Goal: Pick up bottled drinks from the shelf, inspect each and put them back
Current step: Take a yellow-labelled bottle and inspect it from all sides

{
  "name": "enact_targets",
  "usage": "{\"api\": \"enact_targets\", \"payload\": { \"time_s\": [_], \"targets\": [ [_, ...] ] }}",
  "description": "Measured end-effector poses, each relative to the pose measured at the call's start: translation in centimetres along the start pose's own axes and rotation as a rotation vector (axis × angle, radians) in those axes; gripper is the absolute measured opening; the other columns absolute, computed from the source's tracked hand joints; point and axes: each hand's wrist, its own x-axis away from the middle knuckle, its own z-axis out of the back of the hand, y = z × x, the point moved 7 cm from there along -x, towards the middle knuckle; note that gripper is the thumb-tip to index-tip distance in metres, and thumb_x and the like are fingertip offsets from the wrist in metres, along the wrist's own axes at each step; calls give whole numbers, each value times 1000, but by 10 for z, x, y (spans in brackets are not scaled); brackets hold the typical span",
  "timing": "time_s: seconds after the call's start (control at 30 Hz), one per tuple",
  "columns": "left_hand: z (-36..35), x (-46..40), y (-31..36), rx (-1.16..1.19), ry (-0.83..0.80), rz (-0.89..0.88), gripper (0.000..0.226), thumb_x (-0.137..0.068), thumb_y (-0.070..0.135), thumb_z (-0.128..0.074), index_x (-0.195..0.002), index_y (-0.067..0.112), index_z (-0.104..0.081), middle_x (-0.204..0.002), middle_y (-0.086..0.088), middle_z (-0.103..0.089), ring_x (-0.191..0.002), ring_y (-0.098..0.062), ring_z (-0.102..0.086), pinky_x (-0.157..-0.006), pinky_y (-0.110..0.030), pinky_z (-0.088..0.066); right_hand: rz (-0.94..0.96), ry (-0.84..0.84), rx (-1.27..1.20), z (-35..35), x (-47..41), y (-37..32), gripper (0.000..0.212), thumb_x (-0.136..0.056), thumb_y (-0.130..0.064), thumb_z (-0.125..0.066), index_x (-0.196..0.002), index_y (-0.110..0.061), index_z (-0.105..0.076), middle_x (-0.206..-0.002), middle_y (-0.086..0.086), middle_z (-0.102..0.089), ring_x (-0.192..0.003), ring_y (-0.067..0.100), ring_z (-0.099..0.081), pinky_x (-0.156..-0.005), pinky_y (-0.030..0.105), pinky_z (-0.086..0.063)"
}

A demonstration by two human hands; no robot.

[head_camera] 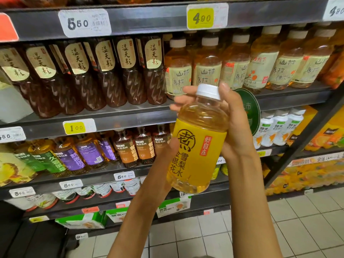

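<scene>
Where the shelving (167,112) fills the far side of the view, dark metal tiers run left to right, each front edge carrying price tags (84,22), white and yellow. Pale floor tiles (307,229) show at the near right, below the lowest tier.

On the upper visible tier, dark brown bottles (104,75) with cream labels stand packed at the left, and amber bottles (208,66) with pale green labels and white caps stand at the right. One tier down, at the left, are bottles with purple, green and brown labels (89,155); far right of them stand white bottles (279,127) and orange packs (325,138). Lower tiers hold small cups or tubs (119,187) and green-and-white cartons (81,220); their contents cannot be read.

Held in front of the shelving, right of centre and clear of every tier, is the bottle (199,142): clear plastic, filled with golden liquid, white cap, yellow label with dark characters. It leans slightly, cap up and to the right. The right hand (236,127) wraps round its neck and shoulder from behind, fingertips showing at the left of the cap. The left hand (167,164) cups the lower body from the left, thumb laid on the label.
</scene>
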Motion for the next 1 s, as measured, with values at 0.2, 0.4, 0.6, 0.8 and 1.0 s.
{"api": "enact_targets", "payload": {
  "time_s": [0.2, 0.4, 0.6, 0.8, 1.0],
  "targets": [
    [0, -5, 18, -157, 55, -48, 44, -76, 73, -51, -101, 42, -71, -107, 11, -73, -102, -11, -68, -83, -29, -58, 76, 95, 26, 5, 2, -5, 36, -88, -39, -52, -89, -8, -70, -84, 10, -74, -81, 24, -68, -72, 33, -56],
    [-7, -7, 22, -224, 118, -126, 43, -74, 67, -41, -90, 33, -63, -78, 29, -71, -75, 10, -67, -57, -8, -50, 103, 147, 208, 5, 5, -9, 32, -88, -41, -56, -91, -13, -71, -91, 6, -75, -77, 16, -71, -64, 28, -56],
    [-7, -9, 14, 75, 62, -17, 57, -80, 68, -38, -105, 27, -69, -109, -5, -71, -101, -22, -67, -80, -39, -58, -39, -2, 103, 2, -6, -5, 43, -85, -47, -53, -98, -10, -71, -98, 12, -74, -95, 24, -70, -81, 34, -55],
    [-11, -7, 3, 110, -52, 83, 70, -88, 70, -27, -133, 24, -56, -129, -17, -61, -115, -30, -61, -94, -48, -51, -98, -52, -80, -4, -14, 4, 39, -88, -39, -54, -102, -4, -64, -82, 9, -71, -87, 27, -68, -79, 37, -56],
    [2, -10, 12, -13, 36, 41, 60, -85, 74, -31, -121, 39, -63, -121, 3, -68, -111, -15, -65, -80, -29, -57, -45, 76, 174, 5, -16, 1, 32, -91, -39, -59, -82, -11, -71, -82, 7, -74, -73, 19, -69, -69, 32, -58]
  ]
}}
